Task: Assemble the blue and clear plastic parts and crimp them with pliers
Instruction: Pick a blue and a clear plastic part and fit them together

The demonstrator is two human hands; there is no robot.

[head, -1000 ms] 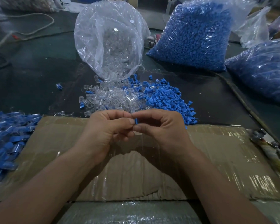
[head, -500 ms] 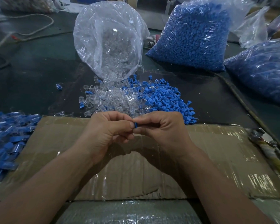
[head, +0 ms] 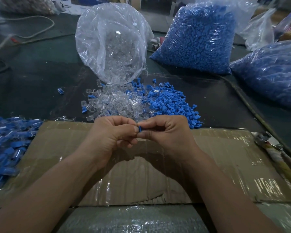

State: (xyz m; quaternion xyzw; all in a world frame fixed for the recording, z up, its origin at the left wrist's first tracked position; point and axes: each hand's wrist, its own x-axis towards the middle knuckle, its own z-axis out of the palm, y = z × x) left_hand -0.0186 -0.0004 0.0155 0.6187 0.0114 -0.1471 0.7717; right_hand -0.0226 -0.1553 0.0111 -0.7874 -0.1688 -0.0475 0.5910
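- A person's left hand [head: 111, 137] and right hand [head: 166, 133] meet fingertip to fingertip above a tape-covered cardboard sheet [head: 225, 157]. Both pinch one small blue part [head: 140, 128] between curled fingers and thumbs. Only its end shows, so any clear piece on it cannot be made out.
- The cardboard lies on a dark, glossy worktable [head: 32, 81].
- Just beyond the hands, loose clear parts [head: 118, 105] spill from the mouth of a tipped transparent bag [head: 111, 44] and mix at their right edge with a heap of loose blue parts [head: 171, 105].
- A full bag of blue parts [head: 198, 39] stands behind the heap, and a second blue-filled bag [head: 272, 73] lies at far right.
- Blue-and-clear pieces [head: 5, 142] are piled at the cardboard's left edge.
- Pliers [head: 265, 142] rest on the cardboard's right corner, well apart from both hands.
- A pale cord [head: 40, 31] loops across the far left of the table.
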